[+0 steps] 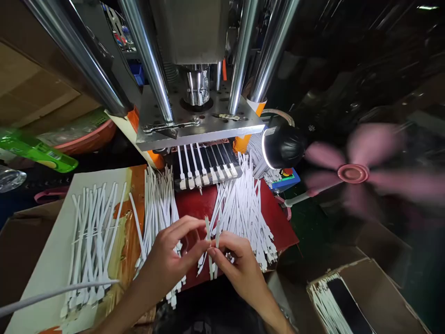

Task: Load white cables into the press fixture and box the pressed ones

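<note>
Between thumb and fingers, my left hand (170, 248) pinches a thin white flat cable (207, 227). My right hand (239, 260) is closed on a second white flat cable (217, 228), close beside the first. Both stand roughly upright, their middles partly hidden by my fingertips, which almost touch. Beyond the hands, several white cables lie side by side in the slots of a black fixture (205, 167) under the press plate (201, 135), thick ends toward me. A large pile of loose cables (243, 213) lies right of my hands, another bunch (160, 195) to the left.
Steel columns (149, 60) hold the press above the red table (194, 204). Left, a white board (121, 181) carries more cables. A lamp (283, 146) and a spinning pink fan (352, 173) stand right. A cardboard box (385, 287) with cables sits lower right; a green bottle (38, 150) lies left.
</note>
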A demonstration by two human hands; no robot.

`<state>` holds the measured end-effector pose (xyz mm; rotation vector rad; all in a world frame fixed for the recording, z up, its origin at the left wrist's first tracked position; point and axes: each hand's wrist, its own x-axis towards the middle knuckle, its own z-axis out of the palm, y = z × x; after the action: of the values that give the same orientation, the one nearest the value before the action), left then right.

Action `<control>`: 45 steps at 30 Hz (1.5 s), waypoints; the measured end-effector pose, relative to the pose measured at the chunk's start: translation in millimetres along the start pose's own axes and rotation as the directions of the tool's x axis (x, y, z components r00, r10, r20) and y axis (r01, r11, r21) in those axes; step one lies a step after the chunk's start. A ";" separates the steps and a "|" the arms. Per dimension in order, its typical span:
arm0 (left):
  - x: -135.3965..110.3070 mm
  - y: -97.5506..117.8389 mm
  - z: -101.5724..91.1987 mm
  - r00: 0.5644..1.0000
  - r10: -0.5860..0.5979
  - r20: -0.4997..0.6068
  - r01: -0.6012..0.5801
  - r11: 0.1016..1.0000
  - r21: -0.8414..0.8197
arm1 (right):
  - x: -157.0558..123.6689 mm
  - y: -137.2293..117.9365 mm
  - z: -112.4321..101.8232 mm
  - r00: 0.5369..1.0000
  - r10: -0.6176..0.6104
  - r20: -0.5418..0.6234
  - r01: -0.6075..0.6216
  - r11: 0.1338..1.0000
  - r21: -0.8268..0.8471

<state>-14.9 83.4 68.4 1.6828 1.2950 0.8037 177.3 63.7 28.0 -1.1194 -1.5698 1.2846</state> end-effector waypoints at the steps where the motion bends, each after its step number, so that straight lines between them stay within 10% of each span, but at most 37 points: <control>1: 5.6 3.1 -2.4 0.999 0.042 -0.030 -0.043 0.999 -0.022 | -0.9 0.8 1.8 1.000 -0.008 0.001 0.008 1.000 -0.009; 16: 20.9 3.5 -4.8 0.986 0.142 -0.084 -0.152 0.981 -0.118 | 6.9 5.5 15.6 0.998 -0.049 -0.045 0.050 0.998 0.024; 22: 82.5 -7.0 -29.8 0.934 0.177 -0.312 -0.145 0.982 0.122 | 5.9 -2.1 -9.1 0.920 0.129 0.369 -0.126 0.992 -0.031; 28: 168.0 -27.2 -28.0 0.895 0.318 -0.314 -0.166 0.889 0.426 | 115.4 -27.6 -88.5 0.958 -0.027 0.285 0.083 0.979 -0.185; 32: 182.4 -35.2 -25.2 0.857 0.265 -0.442 -0.072 0.911 0.407 | 199.6 -20.5 -101.0 0.967 -0.092 0.237 0.149 0.960 -0.236; 36: 157.1 -38.5 -26.5 0.880 0.452 -0.146 -0.318 0.788 0.527 | 240.6 -3.5 -94.2 0.955 -0.174 0.240 0.240 0.929 -0.282; 39: 141.4 -39.8 -25.3 0.808 0.560 0.186 -0.523 0.533 0.665 | 250.7 7.3 -90.7 0.943 -0.201 0.266 0.284 0.904 -0.321; 45: 144.4 -38.0 -15.3 0.796 0.521 0.307 -0.514 0.314 0.799 | 250.2 13.1 -91.7 0.979 -0.132 0.154 0.177 0.927 -0.330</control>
<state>-6.9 230.6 40.2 3.0593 1.2158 0.4784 194.3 329.6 42.0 -1.1102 -1.9947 1.0185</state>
